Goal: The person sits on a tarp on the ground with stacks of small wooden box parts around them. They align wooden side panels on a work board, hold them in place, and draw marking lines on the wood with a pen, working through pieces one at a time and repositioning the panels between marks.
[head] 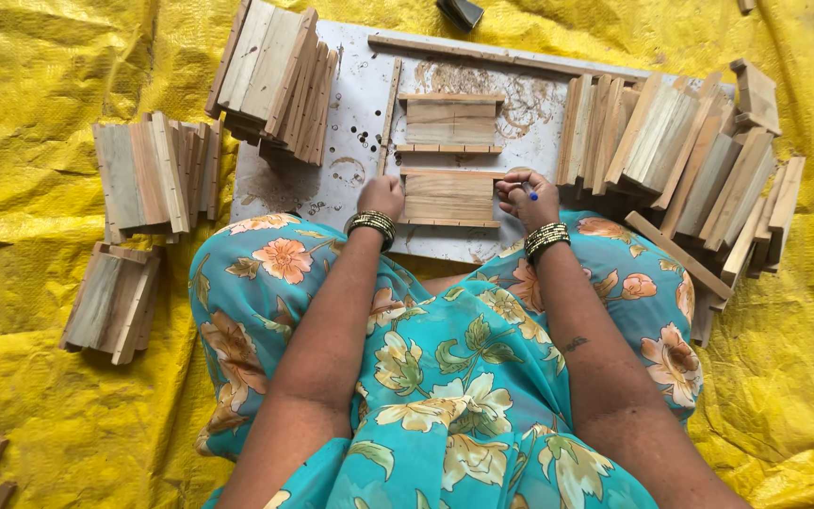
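Between the left hand [382,196], clenched at its edge, and the right hand [523,196], gripping a blue pen [529,191], lies a pale wooden panel [447,197] with edge strips, on a white board [350,141].

Place: an informal floor-level woodworking spot.
Ground cover: crumpled yellow plastic tarpaulin [68,377] spread underneath everything.
Work surface: stained, scuffed white flat board [350,141] lying on it.
Stock: stacks of small cut pale wooden slats [157,174] around the board's edges.

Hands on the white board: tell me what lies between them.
Head view: a flat wooden panel lies between the left hand and the right hand, which holds a small blue pen.
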The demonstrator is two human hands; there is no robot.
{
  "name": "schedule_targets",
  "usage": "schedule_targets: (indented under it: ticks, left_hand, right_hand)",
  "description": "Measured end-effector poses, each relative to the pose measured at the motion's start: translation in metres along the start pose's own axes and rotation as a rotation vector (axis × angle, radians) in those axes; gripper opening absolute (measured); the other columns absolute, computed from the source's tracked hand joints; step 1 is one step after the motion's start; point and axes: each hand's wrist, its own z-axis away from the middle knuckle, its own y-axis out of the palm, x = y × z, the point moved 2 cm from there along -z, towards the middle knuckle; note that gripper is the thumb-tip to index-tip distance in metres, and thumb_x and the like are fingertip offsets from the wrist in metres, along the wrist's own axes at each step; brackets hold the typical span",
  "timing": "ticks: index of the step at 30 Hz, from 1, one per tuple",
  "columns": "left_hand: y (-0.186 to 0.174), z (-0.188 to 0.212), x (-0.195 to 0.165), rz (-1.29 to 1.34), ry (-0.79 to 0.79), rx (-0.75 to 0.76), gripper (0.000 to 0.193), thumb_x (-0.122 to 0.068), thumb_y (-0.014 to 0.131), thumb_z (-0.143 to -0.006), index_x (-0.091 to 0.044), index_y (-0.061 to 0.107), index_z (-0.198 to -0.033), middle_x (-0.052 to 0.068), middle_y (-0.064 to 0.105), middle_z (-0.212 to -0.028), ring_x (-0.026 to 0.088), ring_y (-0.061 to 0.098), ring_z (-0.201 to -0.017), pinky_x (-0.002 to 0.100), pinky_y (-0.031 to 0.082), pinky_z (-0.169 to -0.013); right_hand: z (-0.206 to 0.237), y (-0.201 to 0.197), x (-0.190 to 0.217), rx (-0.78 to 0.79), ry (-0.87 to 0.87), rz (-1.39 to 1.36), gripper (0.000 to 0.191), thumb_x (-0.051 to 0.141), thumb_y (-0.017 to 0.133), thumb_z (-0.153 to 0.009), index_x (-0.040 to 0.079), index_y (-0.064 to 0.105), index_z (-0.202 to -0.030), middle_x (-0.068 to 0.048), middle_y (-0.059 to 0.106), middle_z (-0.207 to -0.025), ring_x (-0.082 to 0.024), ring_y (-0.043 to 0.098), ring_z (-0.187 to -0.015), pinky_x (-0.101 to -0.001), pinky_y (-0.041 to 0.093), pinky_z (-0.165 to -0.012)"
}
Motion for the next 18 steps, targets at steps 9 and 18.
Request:
schedule_targets:
  ticks: [9, 18]
  left_hand:
    - [0.014, 0.006, -0.001, 0.044, 0.172, -0.246, 0.025, -0.005, 0.06, -0.077, -0.003, 0.075, -0.098, 0.03, 0.066, -0.097, 0.045, 0.066, -0.085, 0.05, 0.054, -0.077]
    - [0.012, -0.003, 0.002, 0.385, -0.018, -0.043, 0.036, 0.001, 0.052, -0.083, -0.001, 0.076, -0.11, 0.023, 0.076, -0.099, 0.032, 0.075, -0.092, 0.036, 0.056, -0.086]
  right_hand:
    - [0.005, 0.016, 0.0, 0.102, -0.145, -0.093, 0.043, -0.02, 0.044, -0.075, 0.003, 0.061, -0.108, -0.013, 0.07, -0.12, -0.021, 0.072, -0.11, -0.0282, 0.06, -0.088]
    - [0.006, 0.019, 0.005, 0.046, -0.06, -0.367, 0.045, -0.022, 0.043, -0.076, -0.001, 0.058, -0.112, -0.021, 0.068, -0.124, -0.025, 0.071, -0.108, -0.0322, 0.061, -0.089]
